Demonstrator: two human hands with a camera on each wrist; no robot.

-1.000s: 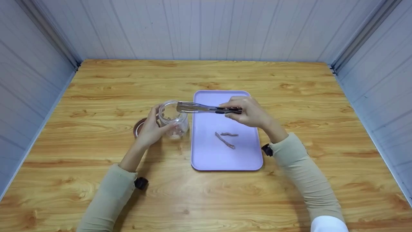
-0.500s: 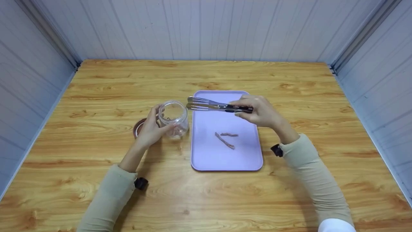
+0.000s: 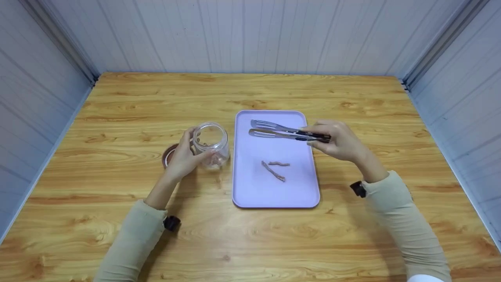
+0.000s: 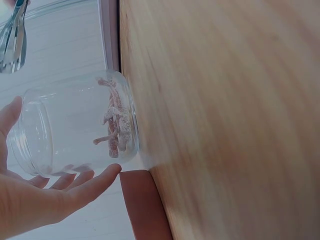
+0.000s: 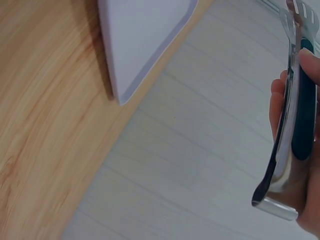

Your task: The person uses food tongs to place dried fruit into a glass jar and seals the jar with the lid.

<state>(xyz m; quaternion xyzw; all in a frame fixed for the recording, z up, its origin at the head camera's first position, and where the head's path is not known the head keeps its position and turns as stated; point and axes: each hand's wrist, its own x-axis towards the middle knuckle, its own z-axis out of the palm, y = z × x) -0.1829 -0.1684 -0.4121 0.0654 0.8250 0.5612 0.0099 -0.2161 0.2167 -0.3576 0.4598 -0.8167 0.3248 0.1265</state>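
Tongs hung above the far half of the tray, ends apart, gripped by the right hand; the left hand held the jar upright just left of the tray. Around the tray's middle lay a longer strip and a shorter strip. Both looked thin, so the tongs might well have missed one or skated it along the tray. A strip carried crosswise risked catching the jar's rim and dropping left of the tray onto the counter; a knock could have tipped the jar had the left hand slackened. Only the left wrist view clearly showed heaped strips in the jar's bottom and the brown side of the lid, farther left of the tray; the right wrist view bared the tongs' bent back end, indistinct from the head.
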